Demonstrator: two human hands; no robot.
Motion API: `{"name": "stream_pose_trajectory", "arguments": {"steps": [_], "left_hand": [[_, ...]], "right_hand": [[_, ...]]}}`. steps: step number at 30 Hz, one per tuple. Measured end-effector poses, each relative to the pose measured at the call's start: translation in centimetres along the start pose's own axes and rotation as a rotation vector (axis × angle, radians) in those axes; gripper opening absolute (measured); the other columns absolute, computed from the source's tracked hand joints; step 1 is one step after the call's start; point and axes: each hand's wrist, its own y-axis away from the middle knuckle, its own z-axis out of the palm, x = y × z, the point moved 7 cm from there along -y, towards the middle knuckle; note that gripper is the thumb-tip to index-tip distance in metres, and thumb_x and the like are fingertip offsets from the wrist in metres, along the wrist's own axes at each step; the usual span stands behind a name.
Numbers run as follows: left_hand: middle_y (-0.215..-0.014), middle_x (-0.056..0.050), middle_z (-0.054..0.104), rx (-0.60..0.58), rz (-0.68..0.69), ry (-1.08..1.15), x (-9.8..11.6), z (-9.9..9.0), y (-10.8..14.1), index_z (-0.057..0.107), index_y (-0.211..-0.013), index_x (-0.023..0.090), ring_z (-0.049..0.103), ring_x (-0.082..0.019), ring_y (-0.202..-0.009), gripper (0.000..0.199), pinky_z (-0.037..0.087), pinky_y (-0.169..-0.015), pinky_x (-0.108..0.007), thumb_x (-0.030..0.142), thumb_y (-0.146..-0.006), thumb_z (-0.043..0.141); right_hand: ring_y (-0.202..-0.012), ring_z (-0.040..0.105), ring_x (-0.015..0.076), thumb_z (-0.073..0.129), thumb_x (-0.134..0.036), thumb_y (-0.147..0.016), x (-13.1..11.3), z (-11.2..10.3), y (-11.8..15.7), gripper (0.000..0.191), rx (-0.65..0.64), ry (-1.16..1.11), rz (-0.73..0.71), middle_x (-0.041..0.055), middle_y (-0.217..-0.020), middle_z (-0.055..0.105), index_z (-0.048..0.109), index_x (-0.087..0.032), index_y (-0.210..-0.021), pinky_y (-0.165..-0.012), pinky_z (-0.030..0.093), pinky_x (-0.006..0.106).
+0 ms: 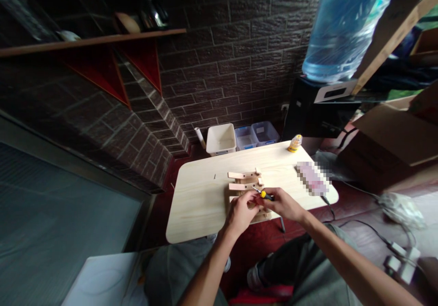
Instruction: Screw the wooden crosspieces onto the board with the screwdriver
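My right hand (282, 203) is closed around the yellow and black handle of a screwdriver (267, 196), whose metal shaft points up and to the left. Right beside it, my left hand (241, 213) has its fingers curled together over the near part of a small wooden frame (243, 186). What the left fingertips pinch is hidden. The frame has several pale slats with dark holes and lies at the front middle of the light wooden table (198, 201). A small dark screw-like piece (215, 176) lies to the left of the frame.
A small yellow-labelled bottle (294, 143) stands at the table's back right corner, with a blurred pink object (313, 178) and its cable nearby. Behind the table are a white bin (221, 139) and blue bins (246, 137). A water dispenser (318, 109) and cardboard boxes (393, 137) are at right.
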Motion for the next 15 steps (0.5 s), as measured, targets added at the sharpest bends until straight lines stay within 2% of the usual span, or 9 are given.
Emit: {"name": "stream_pose_trajectory", "arguments": {"steps": [3, 7, 9, 12, 15], "left_hand": [[-0.101, -0.004, 0.075, 0.001, -0.033, 0.01, -0.6, 0.2, 0.0, 0.066, -0.114, 0.025, 0.071, -0.02, -0.094, 0.032, 0.056, -0.081, -0.029, 0.019, -0.082, 0.065], [-0.099, -0.003, 0.076, -0.006, -0.038, -0.005, -1.0, 0.4, 0.2, 0.07, -0.104, 0.025, 0.071, -0.019, -0.091, 0.018, 0.055, -0.082, -0.03, 0.025, -0.087, 0.064], [-0.099, -0.003, 0.076, -0.007, -0.01, -0.053, -0.8, 0.4, 0.4, 0.072, -0.095, 0.025, 0.071, -0.019, -0.091, 0.012, 0.054, -0.085, -0.031, 0.027, -0.086, 0.065], [-0.096, -0.003, 0.076, -0.051, 0.064, -0.139, -0.3, 0.6, 0.4, 0.075, -0.086, 0.025, 0.069, -0.02, -0.094, 0.007, 0.052, -0.09, -0.033, 0.027, -0.084, 0.069], [-0.092, -0.002, 0.075, -0.102, 0.077, -0.217, -0.4, 0.8, 0.1, 0.077, -0.088, 0.026, 0.067, -0.019, -0.09, 0.009, 0.051, -0.086, -0.031, 0.026, -0.084, 0.069]], "right_hand": [[-0.063, 0.051, 0.0142, 0.07, -0.048, -0.077, -0.3, -0.3, 0.1, 0.032, 0.035, 0.008, 0.016, 0.0005, -0.072, 0.065, 0.072, -0.017, -0.085, -0.058, 0.042, 0.025], [-0.078, 0.057, 0.0197, 0.066, -0.047, -0.08, 0.1, -2.1, 1.5, 0.031, 0.177, 0.048, -0.01, 0.0033, -0.082, 0.069, 0.073, -0.018, -0.09, -0.069, 0.046, 0.028], [-0.083, 0.058, 0.0213, 0.065, -0.047, -0.081, 1.7, -3.1, 2.7, 0.031, 0.271, 0.047, 0.009, 0.0042, -0.086, 0.069, 0.073, -0.019, -0.091, -0.073, 0.046, 0.029], [-0.081, 0.058, 0.0214, 0.064, -0.05, -0.081, 5.4, -4.0, 4.8, 0.035, 0.399, 0.033, 0.075, 0.0039, -0.082, 0.069, 0.073, -0.018, -0.091, -0.073, 0.046, 0.03], [-0.079, 0.058, 0.0214, 0.066, -0.053, -0.079, 8.6, -4.0, 6.5, 0.037, 0.47, 0.018, 0.128, 0.0034, -0.077, 0.067, 0.072, -0.018, -0.087, -0.072, 0.046, 0.031]]}}
